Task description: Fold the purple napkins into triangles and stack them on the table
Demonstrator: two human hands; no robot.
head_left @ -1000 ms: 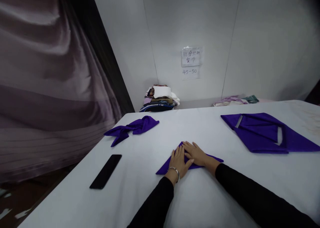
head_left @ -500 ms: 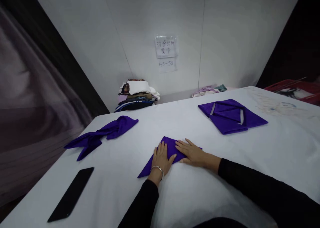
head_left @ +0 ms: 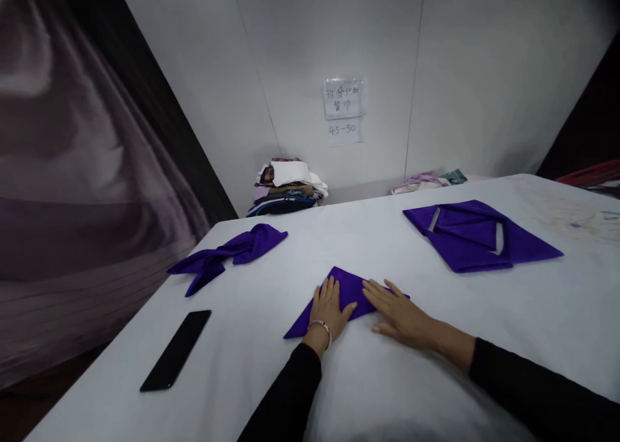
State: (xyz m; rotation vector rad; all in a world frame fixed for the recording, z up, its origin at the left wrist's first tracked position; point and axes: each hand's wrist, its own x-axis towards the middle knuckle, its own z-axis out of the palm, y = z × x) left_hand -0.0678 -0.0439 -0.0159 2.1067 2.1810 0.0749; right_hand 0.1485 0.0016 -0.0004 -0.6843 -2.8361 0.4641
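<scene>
A purple cloth napkin (head_left: 349, 292), folded into a flat triangle, lies on the white table in front of me. My left hand (head_left: 330, 307) rests flat on its left half, fingers extended, a bracelet at the wrist. Over the right part of the napkin, my right hand (head_left: 398, 314) lies with fingers stretched out and thumb apart. Parts of the napkin are hidden beneath both hands. Neither hand grips anything.
On the left of the table (head_left: 271, 377) lie a twisted purple cloth (head_left: 256, 243) and a black phone-like slab (head_left: 177, 351). A folded purple cloth (head_left: 527, 245) is at the right. Stacked fabrics (head_left: 285, 189) stand by the wall beneath a paper sign (head_left: 343, 99).
The camera view has turned slightly left, so everything sits further right. My right hand has slid a little rightward and toward me on the napkin; my left hand stays put.
</scene>
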